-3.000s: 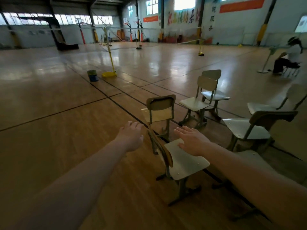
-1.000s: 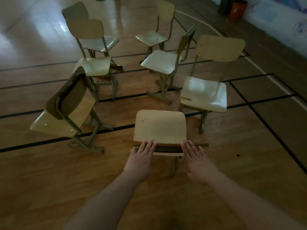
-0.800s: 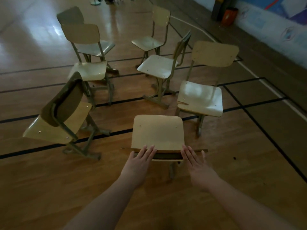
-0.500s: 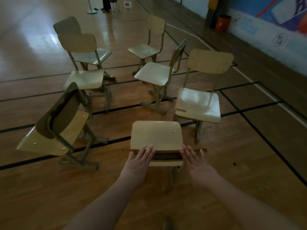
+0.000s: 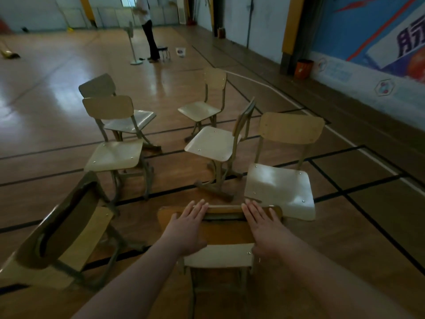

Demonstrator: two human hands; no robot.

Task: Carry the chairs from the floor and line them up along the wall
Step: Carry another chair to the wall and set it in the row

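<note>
1. The near chair (image 5: pixel 226 233) stands on the floor (image 5: pixel 345 238) right under the camera. Its backrest is toward the person and its pale seat shows below the backrest.
2. The left grip (image 5: pixel 189 229) lies flat on the left half of that backrest. Its fingers are straight and reach over the top edge, so it is open and clasps nothing.
3. The right grip (image 5: pixel 264 226) lies the same way on the right half, fingers straight and open.
4. The right chair (image 5: pixel 279 187) stands just beside the near chair, its seat corner close to the right fingertips. I cannot tell whether the chairs touch.
5. The left-front chair (image 5: pixel 57 240) is near the bottom left, its dark backrest toward the camera.
6. The middle chair (image 5: pixel 212 143) is seen side-on beyond the near chair, and the far chair (image 5: pixel 200 110) is behind it.
7. The left chair (image 5: pixel 115 155) stands close in front of the back-left chair (image 5: pixel 131 122).
8. The wall (image 5: pixel 368 42) with blue painting runs along the right, well apart from the chairs. An orange bin (image 5: pixel 303 69) stands at its foot.
9. A person (image 5: pixel 149 38) stands far back beside a pole stand (image 5: pixel 135 49).
</note>
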